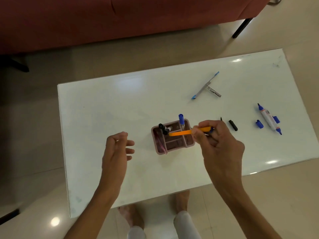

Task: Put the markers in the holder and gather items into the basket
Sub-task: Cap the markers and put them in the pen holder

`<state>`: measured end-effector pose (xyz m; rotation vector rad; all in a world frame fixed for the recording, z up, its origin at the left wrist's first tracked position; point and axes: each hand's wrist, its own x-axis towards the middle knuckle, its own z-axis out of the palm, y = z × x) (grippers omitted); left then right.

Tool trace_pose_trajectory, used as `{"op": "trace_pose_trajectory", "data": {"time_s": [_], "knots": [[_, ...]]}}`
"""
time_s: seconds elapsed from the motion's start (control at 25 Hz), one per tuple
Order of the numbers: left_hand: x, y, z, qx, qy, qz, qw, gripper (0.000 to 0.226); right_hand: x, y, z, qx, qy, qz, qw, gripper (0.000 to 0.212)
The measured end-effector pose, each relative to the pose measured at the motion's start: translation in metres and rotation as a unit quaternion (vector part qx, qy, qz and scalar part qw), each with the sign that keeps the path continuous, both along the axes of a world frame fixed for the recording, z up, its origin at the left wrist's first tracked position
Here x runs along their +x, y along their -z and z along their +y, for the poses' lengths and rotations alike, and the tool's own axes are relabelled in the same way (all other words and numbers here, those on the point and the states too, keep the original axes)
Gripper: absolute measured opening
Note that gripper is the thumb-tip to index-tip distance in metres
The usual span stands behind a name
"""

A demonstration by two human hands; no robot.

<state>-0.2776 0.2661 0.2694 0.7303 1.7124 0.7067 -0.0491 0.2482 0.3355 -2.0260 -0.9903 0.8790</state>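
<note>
1. Looking down, I see a red sofa filling the far side, on pale floor tiles.
2. I see a white table in front of it, and everything else sits on or over that.
3. My right hand hovers just right of the holder, fingers curled round an orange pen that lies nearly level, its free end reaching left over the holder's middle compartments.
4. My left hand floats well left of the holder, fingers loosely spread and holding nothing.
5. I see the pink holder near the table's centre; two black-capped markers lean in its far-left compartment and a blue-capped marker stands upright in the far-right one.
6. I see a silver clip with blue ends lying well beyond the holder, toward the far right.
7. I see two blue markers lying side by side near the right edge, with a loose blue cap just left of them.
8. I see a black cap lying between my right hand and the blue markers.
9. I see a small dark tip poking out just past my right fingers; I cannot tell what it belongs to.
</note>
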Motion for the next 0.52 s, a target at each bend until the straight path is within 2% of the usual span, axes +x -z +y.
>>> {"op": "trace_pose_trajectory", "data": {"time_s": [0.28, 0.44, 0.52], "knots": [[-0.041, 0.018, -0.022, -0.034, -0.007, 0.014, 0.999, 0.019, -0.038, 0.029, 0.023, -0.017, -0.151, -0.108, 0.982, 0.017], [-0.045, 0.023, -0.031, -0.044, -0.019, -0.005, 0.999, 0.020, -0.056, 0.042, 0.038, 0.026, -0.207, -0.165, 0.964, 0.024], [-0.042, 0.025, -0.033, -0.047, -0.024, -0.015, 0.998, 0.019, -0.058, 0.043, 0.044, 0.012, -0.214, -0.158, 0.964, 0.028]]}}
